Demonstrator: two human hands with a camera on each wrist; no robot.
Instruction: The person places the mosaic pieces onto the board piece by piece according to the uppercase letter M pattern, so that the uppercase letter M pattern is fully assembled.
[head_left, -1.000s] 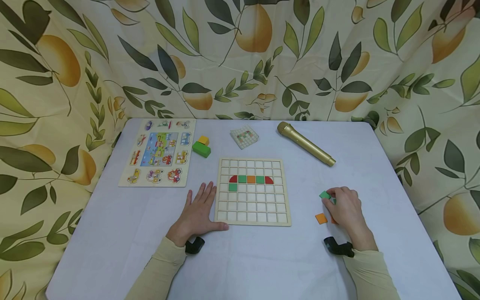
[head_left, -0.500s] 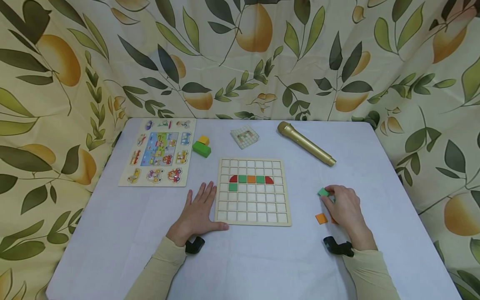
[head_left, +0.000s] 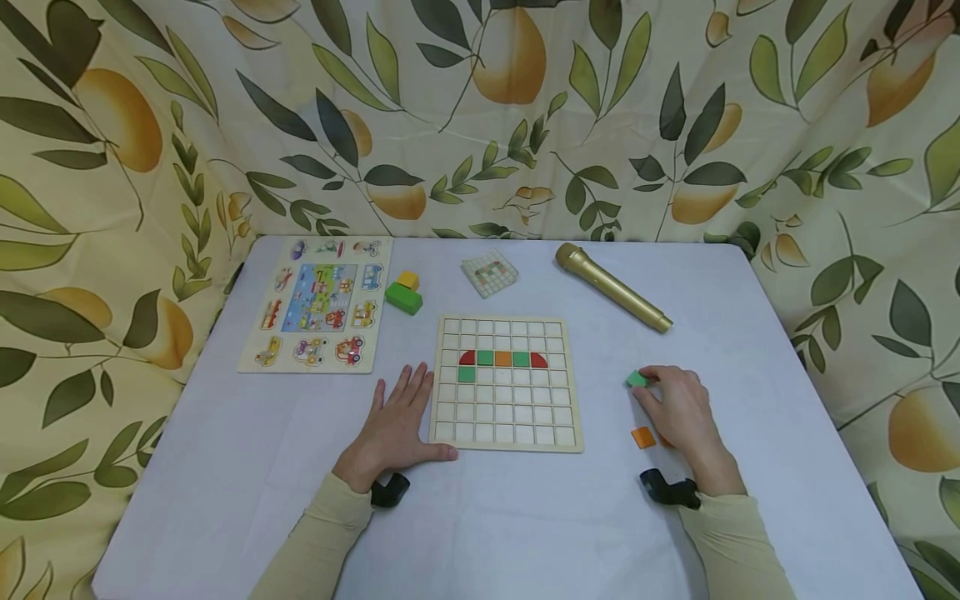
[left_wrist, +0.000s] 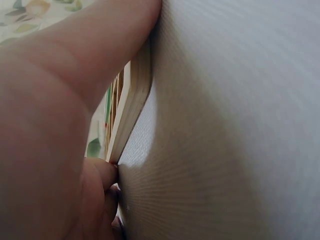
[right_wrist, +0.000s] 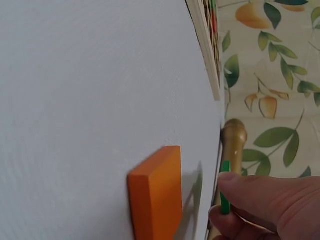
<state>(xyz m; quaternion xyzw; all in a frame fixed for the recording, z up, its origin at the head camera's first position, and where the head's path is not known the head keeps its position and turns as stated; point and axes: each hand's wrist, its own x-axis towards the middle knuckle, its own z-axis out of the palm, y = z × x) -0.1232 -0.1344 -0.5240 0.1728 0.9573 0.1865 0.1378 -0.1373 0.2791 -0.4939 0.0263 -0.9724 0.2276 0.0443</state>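
A wooden grid board (head_left: 506,417) lies in the middle of the table, with a row of red, green and orange tiles and one green tile (head_left: 467,374) beneath the row's left end. Spread flat beside its lower left corner, my left hand (head_left: 386,433) touches the board's edge with the thumb along the near side. To the right of the board, my right hand (head_left: 681,408) pinches a green square tile (head_left: 637,379) between thumb and fingers. The right wrist view shows that tile (right_wrist: 225,187) edge-on, raised off the cloth. An orange tile (head_left: 642,437) lies just below the right hand.
Behind the board are a small pattern card (head_left: 489,274) and a gold microphone (head_left: 613,287). A picture puzzle board (head_left: 255,354) lies at the back left, beside a green block (head_left: 403,298) and a yellow block (head_left: 407,280). Another orange piece (head_left: 665,442) is partly hidden by the right hand.
My right hand has lifted the green tile and shifted slightly left and away from me with it. The left hand and the board have stayed where they were.
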